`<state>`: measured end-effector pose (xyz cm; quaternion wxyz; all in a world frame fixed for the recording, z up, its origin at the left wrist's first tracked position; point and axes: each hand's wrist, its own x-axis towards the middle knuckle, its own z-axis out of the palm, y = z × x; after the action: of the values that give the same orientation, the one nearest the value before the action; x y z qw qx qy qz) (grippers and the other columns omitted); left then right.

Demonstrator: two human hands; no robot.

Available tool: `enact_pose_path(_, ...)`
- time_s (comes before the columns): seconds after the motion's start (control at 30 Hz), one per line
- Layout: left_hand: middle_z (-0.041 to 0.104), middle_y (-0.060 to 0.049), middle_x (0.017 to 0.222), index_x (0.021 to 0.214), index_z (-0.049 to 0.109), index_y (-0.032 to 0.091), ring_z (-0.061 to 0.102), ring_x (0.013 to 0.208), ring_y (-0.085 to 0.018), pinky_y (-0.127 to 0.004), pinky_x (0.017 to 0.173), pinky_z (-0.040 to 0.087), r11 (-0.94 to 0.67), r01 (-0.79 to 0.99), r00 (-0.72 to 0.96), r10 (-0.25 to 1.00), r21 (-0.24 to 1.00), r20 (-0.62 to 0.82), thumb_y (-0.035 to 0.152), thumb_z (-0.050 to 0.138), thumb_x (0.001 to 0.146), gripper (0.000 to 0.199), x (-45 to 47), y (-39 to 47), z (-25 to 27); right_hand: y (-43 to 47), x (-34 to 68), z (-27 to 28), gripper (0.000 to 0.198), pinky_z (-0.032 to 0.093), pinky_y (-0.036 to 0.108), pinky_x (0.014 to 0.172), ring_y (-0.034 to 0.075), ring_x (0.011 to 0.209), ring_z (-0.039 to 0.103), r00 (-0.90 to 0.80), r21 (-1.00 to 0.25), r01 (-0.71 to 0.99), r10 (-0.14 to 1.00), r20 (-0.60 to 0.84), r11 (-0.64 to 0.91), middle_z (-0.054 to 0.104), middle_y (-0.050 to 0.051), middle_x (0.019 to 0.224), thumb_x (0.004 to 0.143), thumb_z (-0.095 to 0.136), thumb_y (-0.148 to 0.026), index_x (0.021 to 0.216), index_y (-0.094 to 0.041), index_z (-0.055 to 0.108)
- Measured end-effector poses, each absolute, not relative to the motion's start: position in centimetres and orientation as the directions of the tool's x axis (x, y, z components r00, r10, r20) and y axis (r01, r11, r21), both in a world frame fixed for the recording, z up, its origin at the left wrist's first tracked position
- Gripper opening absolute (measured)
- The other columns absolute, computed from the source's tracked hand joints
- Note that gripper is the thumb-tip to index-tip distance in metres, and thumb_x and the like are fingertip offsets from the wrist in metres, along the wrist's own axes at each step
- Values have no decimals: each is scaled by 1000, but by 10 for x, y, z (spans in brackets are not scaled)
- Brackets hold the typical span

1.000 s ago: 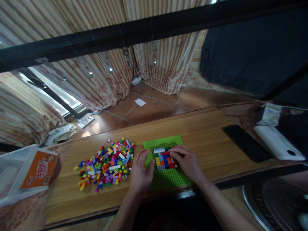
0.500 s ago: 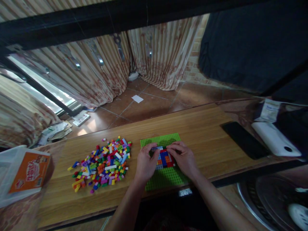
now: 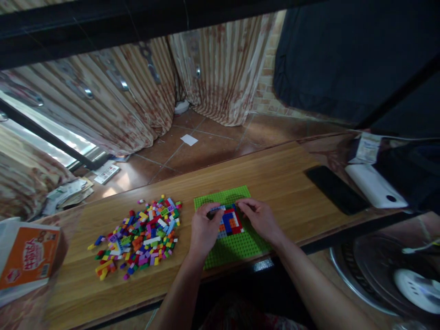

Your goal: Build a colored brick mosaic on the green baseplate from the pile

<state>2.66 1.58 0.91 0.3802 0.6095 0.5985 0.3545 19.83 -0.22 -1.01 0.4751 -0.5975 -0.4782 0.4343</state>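
A green studded baseplate [image 3: 237, 250] lies on the wooden board, carrying a compact patch of toy building bricks [image 3: 229, 223] in blue, red, orange and white. My left hand [image 3: 205, 229] is at the patch's left side, thumb and forefinger closed round a light blue brick [image 3: 220, 208] at its upper edge. Over the upper right corner is my right hand [image 3: 261, 219], its thumb and forefinger drawn together beside a dark blue brick [image 3: 234, 206]. Whatever is between those fingertips is too small to make out. The hands partly cover the baseplate.
A loose pile of many-coloured bricks [image 3: 144, 238] spreads over the board [image 3: 275, 178] to the left. Beyond it stands a clear plastic box [image 3: 20, 293] with an orange label. A black phone [image 3: 335, 189] and a white device [image 3: 374, 185] lie to the right.
The whole view has shifted slightly. My right fingertips have drawn a little away from the patch's red edge, and a dark blue brick now shows beside them. My left hand stays at the upper left.
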Motion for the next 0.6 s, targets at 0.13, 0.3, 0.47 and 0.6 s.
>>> enact_pose_path(0.13, 72, -3, 84, 89, 72, 19, 65, 78, -16, -30, 76, 52, 27, 433, 18, 999, 901, -39, 23, 65, 74, 17, 28, 16, 12, -1, 199, -12, 25, 48, 31, 71, 17, 76, 62, 146, -972, 228, 989, -22, -56, 71, 3, 82, 82, 57, -40, 85, -21, 73)
enact_pose_path(0.3, 72, -3, 86, 90, 72, 19, 65, 80, -16, -30, 78, 51, 7, 424, 35, 999, 906, -25, 25, 65, 75, 17, 26, 16, 8, -4, 200, -12, 19, 48, 32, 78, 17, 85, 62, 28, -976, 215, 999, 28, 21, 68, 3, 88, 80, 62, -35, 90, -23, 73)
enact_pose_path(0.47, 72, -4, 87, 89, 72, 19, 65, 82, -17, -32, 80, 51, -19, 425, 45, 999, 905, 0, 25, 65, 75, 16, 23, 17, 6, -5, 194, -13, 14, 48, 32, 77, 17, 84, 60, 56, -966, 254, 996, 71, 55, 63, 2, 87, 81, 63, -32, 87, -25, 73)
enact_pose_path(0.6, 72, -4, 89, 90, 72, 20, 65, 84, -17, -32, 82, 51, -49, 424, 78, 997, 904, 18, 23, 62, 77, 17, 22, 18, 7, -4, 194, -14, 14, 48, 32, 77, 18, 85, 60, 80, -971, 232, 993, 86, 65, 63, 3, 87, 81, 64, -34, 85, -25, 74)
